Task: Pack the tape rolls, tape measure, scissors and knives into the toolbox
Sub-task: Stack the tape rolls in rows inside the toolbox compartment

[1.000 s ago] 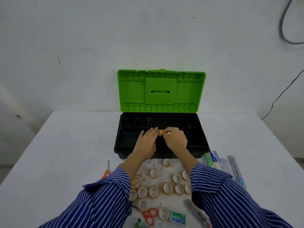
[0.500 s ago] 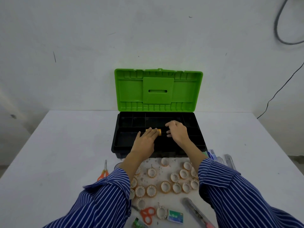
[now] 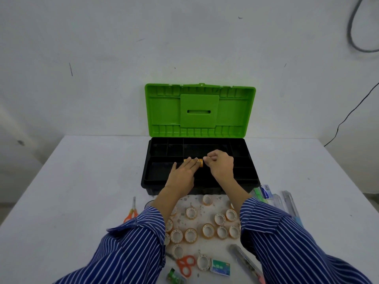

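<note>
The black toolbox (image 3: 253,180) stands with its green lid (image 3: 164,107) upright. A short row of orange tape rolls (image 3: 200,162) lies in its tray. My left hand (image 3: 182,174) rests on the row with straight fingers. My right hand (image 3: 221,166) hovers at the row's right end with loosely curled fingers and holds nothing I can see. Several loose tape rolls (image 3: 208,230) lie on the table in front of the box. Orange-handled scissors (image 3: 131,214) lie at the left, red-handled scissors (image 3: 185,263) near me, and utility knives (image 3: 291,206) at the right.
A green staple box (image 3: 220,267) and another knife (image 3: 246,261) lie at the front. Small packaged items (image 3: 264,191) sit by the toolbox's right corner. The white table (image 3: 82,181) meets a white wall behind the lid. My striped sleeves cover part of the rolls.
Both hands gripped the rolls together a second ago. My right hand has let go and now hovers beside the row, while the left has flattened onto it.
</note>
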